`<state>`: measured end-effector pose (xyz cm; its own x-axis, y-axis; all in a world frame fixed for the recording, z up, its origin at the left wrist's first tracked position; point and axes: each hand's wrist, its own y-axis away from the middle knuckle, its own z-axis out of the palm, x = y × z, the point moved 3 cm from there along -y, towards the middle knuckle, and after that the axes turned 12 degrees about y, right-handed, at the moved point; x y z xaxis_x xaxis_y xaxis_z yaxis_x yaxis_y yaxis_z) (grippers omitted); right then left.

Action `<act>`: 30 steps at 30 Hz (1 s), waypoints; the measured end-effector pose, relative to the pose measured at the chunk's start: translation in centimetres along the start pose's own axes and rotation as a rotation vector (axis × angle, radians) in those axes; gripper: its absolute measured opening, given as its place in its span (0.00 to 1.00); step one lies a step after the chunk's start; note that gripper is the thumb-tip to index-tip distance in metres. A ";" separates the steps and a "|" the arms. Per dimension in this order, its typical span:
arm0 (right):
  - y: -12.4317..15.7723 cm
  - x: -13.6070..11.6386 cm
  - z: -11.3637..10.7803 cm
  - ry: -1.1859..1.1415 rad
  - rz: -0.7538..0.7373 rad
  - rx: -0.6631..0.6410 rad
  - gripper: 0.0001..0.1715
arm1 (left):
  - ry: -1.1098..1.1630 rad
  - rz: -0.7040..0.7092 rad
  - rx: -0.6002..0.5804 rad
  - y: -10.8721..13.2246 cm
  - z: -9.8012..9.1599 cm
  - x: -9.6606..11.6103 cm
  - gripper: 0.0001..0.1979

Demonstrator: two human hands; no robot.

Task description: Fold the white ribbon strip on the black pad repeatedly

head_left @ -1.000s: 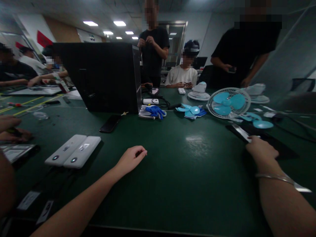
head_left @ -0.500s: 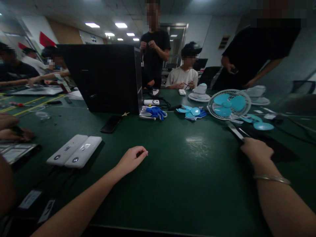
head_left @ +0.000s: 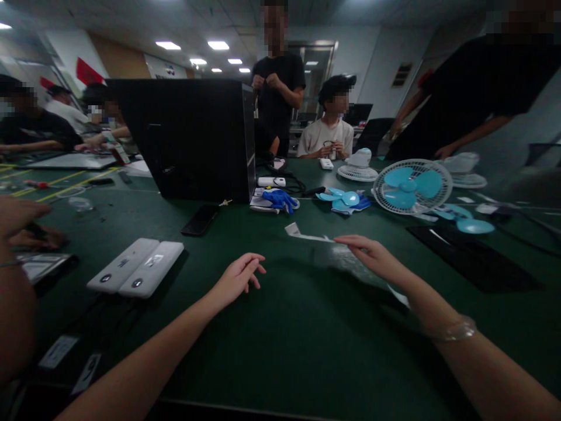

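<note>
My right hand (head_left: 368, 254) reaches in from the right above the green table. Its fingers are closed on a thin white strip (head_left: 311, 237), whose wider, bent end points left. Another pale piece (head_left: 398, 296) shows below that wrist; I cannot tell whether it belongs to the strip. My left hand (head_left: 241, 276) hovers over the table left of centre, fingers apart, with nothing in it. Right of my right hand lies a flat black sheet (head_left: 468, 257). Behind it stand a round fan head (head_left: 412, 186) with light-blue blades and a loose blue fan blade (head_left: 475, 225).
A large black computer case (head_left: 188, 140) stands back left, with a phone (head_left: 200, 220) before it. Two white power banks (head_left: 135, 268) lie left. Blue gloves (head_left: 280, 200) and another blue fan blade (head_left: 337, 197) lie at the back. Several people are around the table.
My right hand has moved left from the black sheet, carrying the white strip over the middle of the table. The fingers of my left hand have spread. The person at right leans differently.
</note>
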<state>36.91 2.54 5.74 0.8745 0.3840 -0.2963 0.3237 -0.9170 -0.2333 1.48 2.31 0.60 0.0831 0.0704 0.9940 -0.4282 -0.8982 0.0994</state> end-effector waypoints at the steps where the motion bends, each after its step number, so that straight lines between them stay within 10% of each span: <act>1: 0.0 -1.8 0.4 -0.099 -0.098 -0.013 0.23 | 0.059 -0.033 0.003 -0.1 0.0 -0.2 0.22; 7: 0.8 -8.4 1.8 -0.245 -0.372 -0.181 0.21 | 0.294 -0.248 -0.183 0.3 1.1 0.1 0.27; 13: 1.0 -7.8 2.5 -0.286 -0.277 -0.393 0.22 | 0.121 -0.237 -0.202 1.0 1.1 1.2 0.24; 22: 1.3 8.5 -1.3 0.263 0.540 -0.003 0.41 | 0.039 -0.271 -0.276 1.0 1.0 0.3 0.22; 30: 9.7 19.9 -5.4 0.452 1.217 0.063 0.49 | 0.057 -0.285 -0.276 1.1 1.2 0.6 0.21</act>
<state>59.36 0.69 2.57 0.6410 -0.7674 -0.0140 -0.7655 -0.6380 -0.0834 2.13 0.87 1.21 0.1869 0.3308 0.9250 -0.6216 -0.6893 0.3721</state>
